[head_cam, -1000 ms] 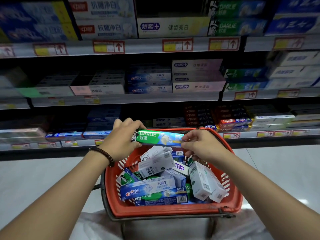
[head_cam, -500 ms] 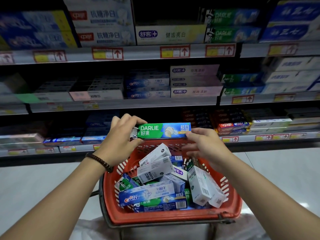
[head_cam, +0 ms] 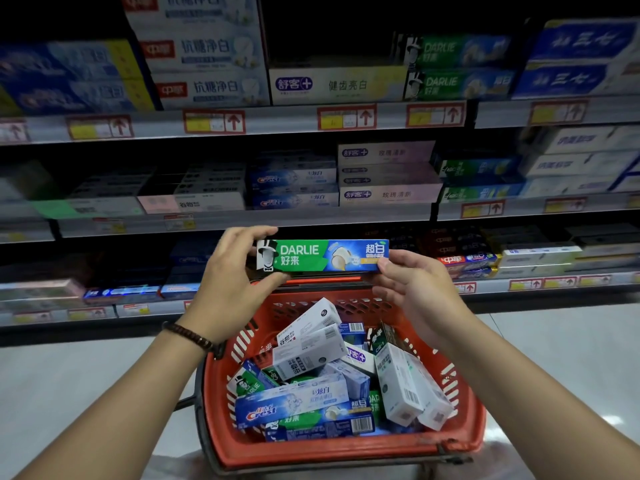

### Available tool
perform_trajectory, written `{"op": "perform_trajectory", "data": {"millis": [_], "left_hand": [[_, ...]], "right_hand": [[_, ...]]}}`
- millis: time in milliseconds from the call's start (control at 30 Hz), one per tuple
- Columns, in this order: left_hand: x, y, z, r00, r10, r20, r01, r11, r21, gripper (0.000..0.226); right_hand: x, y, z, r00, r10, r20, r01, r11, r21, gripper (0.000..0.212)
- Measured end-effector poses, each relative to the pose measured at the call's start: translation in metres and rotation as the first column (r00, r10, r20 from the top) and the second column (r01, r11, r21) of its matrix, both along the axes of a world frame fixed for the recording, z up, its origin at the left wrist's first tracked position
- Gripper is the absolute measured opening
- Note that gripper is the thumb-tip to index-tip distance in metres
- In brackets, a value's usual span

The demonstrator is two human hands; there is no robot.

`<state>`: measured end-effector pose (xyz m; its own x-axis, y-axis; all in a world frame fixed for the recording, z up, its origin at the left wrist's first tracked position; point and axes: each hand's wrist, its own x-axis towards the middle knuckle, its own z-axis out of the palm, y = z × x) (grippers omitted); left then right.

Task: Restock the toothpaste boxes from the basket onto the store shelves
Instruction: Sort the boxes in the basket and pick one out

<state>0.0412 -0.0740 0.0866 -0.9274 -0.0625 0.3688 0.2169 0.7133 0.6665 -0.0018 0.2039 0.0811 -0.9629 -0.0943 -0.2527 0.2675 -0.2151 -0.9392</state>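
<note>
Dim store shelves (head_cam: 311,216) run across the whole background in three tiers, each packed with toothpaste boxes lying lengthways, with red and yellow price tags (head_cam: 346,117) clipped along the front edges. Below them lies a pale, glossy floor (head_cam: 554,358).

A red basket (head_cam: 464,410) sits just in front of the person, piled loosely with toothpaste boxes: a blue one (head_cam: 294,401) lies flat near the front, white ones (head_cam: 401,386) lean against the right wall, and more white ones tilt across the middle.

One green toothpaste box (head_cam: 311,254) is up out of the pile, held level between both hands above the basket's far rim and in front of the lowest shelf (its printed face is turned toward the camera).

The left hand (head_cam: 232,285) grips the box's left end. Its fingers (head_cam: 249,233) curl over the top edge and the thumb (head_cam: 273,280) presses up from below, so the end sits clamped between them. A dark beaded bracelet (head_cam: 188,336) circles that wrist.

The right hand (head_cam: 415,292) meets the other end. Its upper fingers (head_cam: 386,264) pinch the lower right corner of the box, while the rest hang loosely apart beneath it, touching nothing. Most of the box's length lies bare between the two hands.
</note>
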Motion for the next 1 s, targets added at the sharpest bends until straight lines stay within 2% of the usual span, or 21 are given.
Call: {"op": "perform_trajectory", "data": {"millis": [133,267,367,533,633,867,1000], "left_hand": [[0.001,0.006,0.004,0.991,0.037,0.128,-0.066,0.972,0.227,0.060],[-0.002,0.015,0.007,0.986,0.013,0.167,-0.101,0.841,0.531,0.050],[-0.003,0.020,0.010,0.990,0.014,0.140,-0.100,0.770,0.630,0.048],[-0.005,0.025,0.015,0.993,0.028,0.118,-0.104,0.696,0.710,0.047],[-0.008,0.031,0.017,0.992,0.059,0.114,-0.124,0.663,0.739,0.040],[-0.014,0.048,0.021,0.991,0.094,0.090,-0.130,0.657,0.743,0.035],[-0.021,0.057,0.024,0.992,0.107,0.071,-0.123,0.647,0.752,0.041]], "right_hand": [[0.000,-0.001,0.005,0.997,-0.078,-0.018,0.077,0.995,-0.064,0.012],[-0.001,0.002,0.007,0.993,-0.113,-0.035,0.109,0.987,-0.115,0.014],[-0.002,0.002,0.008,0.989,-0.137,-0.052,0.130,0.984,-0.124,0.016],[0.000,0.001,0.007,0.970,-0.210,-0.123,0.198,0.975,-0.104,0.023],[-0.001,0.003,0.008,0.955,-0.254,-0.154,0.240,0.965,-0.103,0.019],[-0.003,0.008,0.015,0.928,-0.329,-0.173,0.307,0.941,-0.142,0.003],[-0.007,0.013,0.019,0.915,-0.363,-0.173,0.337,0.927,-0.165,0.004]]}}
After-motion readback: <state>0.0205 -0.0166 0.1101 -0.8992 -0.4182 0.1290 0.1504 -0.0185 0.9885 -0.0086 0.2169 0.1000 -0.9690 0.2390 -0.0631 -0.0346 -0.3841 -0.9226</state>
